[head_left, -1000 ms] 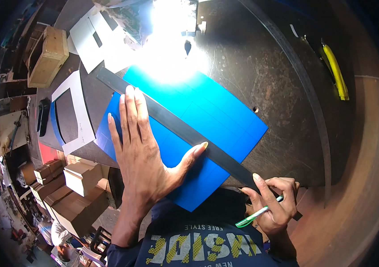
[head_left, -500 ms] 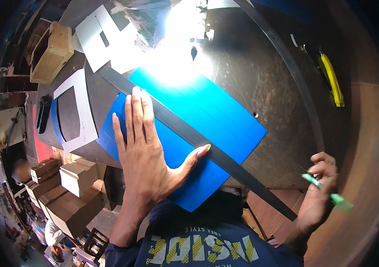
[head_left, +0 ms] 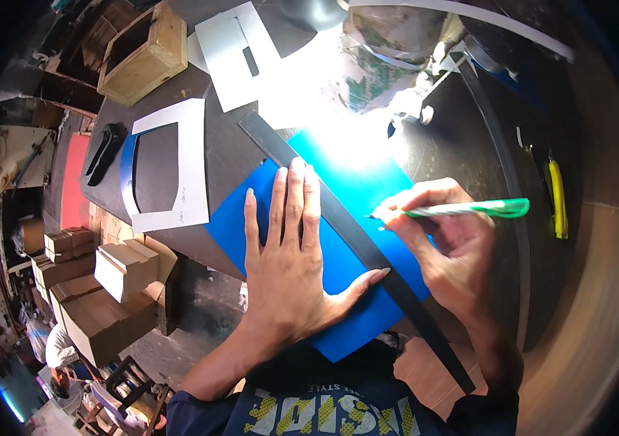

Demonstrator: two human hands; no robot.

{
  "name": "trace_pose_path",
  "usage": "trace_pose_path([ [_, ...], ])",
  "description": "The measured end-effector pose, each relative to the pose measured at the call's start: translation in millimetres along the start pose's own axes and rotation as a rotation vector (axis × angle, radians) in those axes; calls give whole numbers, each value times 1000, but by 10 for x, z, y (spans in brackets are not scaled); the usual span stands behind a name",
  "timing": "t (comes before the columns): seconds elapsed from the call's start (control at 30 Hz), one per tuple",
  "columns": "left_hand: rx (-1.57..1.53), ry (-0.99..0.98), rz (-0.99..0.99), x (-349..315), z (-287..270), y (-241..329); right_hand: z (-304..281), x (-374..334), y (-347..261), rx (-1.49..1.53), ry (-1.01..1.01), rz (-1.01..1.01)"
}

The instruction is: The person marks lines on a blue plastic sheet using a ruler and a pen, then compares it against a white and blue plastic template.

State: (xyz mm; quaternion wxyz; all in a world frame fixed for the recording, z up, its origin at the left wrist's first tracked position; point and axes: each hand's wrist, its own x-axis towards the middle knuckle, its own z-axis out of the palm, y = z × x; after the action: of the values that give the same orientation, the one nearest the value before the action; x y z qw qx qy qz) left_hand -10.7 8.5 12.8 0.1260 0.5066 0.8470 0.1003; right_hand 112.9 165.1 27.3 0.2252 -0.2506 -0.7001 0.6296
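My left hand (head_left: 288, 280) lies flat with fingers spread. It presses on a blue sheet (head_left: 340, 267) and a long dark straightedge (head_left: 426, 327) laid slantwise across it. The fingertips and thumb tip reach onto the straightedge. My right hand (head_left: 458, 254) is closed round a green pen (head_left: 502, 208) in a writing grip. The pen's dark tip points left, over the blue sheet just right of the straightedge. Whether the tip touches the sheet I cannot tell. Faint lines on the sheet's far part are washed out by a bright lamp glare.
White card cut-outs (head_left: 193, 160) and a black stapler-like object (head_left: 105, 152) lie on the left of the dark table. A wooden box (head_left: 175, 54) stands behind them. At right are a yellow cutter (head_left: 558, 200) and a long dark strip (head_left: 502, 138). Cardboard boxes (head_left: 102, 312) stand lower left.
My right hand has moved with the pen from the far right to over the blue sheet. My left hand still presses the straightedge. The whole view has shifted.
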Motion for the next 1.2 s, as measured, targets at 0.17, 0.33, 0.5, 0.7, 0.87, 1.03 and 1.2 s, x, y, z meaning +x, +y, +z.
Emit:
trace_pose_path([
  [0.17, -12, -14, 1, -7, 4, -34, 143, 255, 111, -68, -37, -13],
  [0.33, -47, -27, -6, -1, 21, -50, 189, 292, 182, -17, -46, -39],
  [0.5, -75, -19, -1, -2, 24, -63, 171, 292, 181, -107, -126, -98],
  [0.7, -64, -13, 2, -29, 28, -34, 186, 264, 265, -94, -51, -149],
  [0.87, -40, -18, 6, 20, -3, 27, 114, 235, 223, -153, -25, -130],
  [1.03, 39, 21, -23, 12, -81, 8, -134, -30, -36, 98, 8, -178],
  [1.2, 67, 31, -22, 18, 13, 17, -335, -590, 90, -64, -61, -13],
])
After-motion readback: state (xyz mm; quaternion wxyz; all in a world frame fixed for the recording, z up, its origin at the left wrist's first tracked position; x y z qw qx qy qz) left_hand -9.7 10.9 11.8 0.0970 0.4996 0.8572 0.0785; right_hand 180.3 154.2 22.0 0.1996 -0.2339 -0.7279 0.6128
